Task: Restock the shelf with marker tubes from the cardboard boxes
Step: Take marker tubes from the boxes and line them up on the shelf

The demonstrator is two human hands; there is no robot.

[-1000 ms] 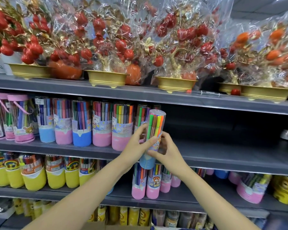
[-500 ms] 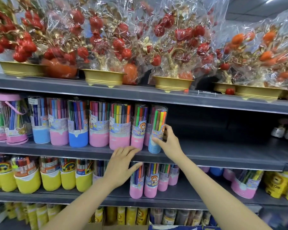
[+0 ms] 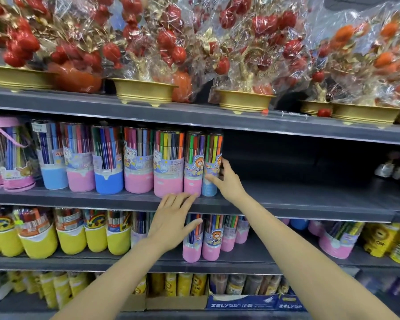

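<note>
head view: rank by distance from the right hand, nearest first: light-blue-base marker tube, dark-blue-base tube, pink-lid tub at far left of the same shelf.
1. Light-blue-base marker tube: at the row's right end, the right hand touches it.
2. Dark-blue-base tube: mid-row, several tubes to the left.
3. Pink-lid tub: far left end of the shelf.

You have a blue-based marker tube (image 3: pixel 211 165) standing upright at the front edge of the middle shelf (image 3: pixel 310 199), last on the right of its row and touching a pink-based tube (image 3: pixel 193 165). It is clear above, showing green, yellow, orange and red markers, with a bear label around its middle. To its left the row (image 3: pixel 106 160) runs on with pink and blue bases, all upright. To its right the shelf is bare.
</note>
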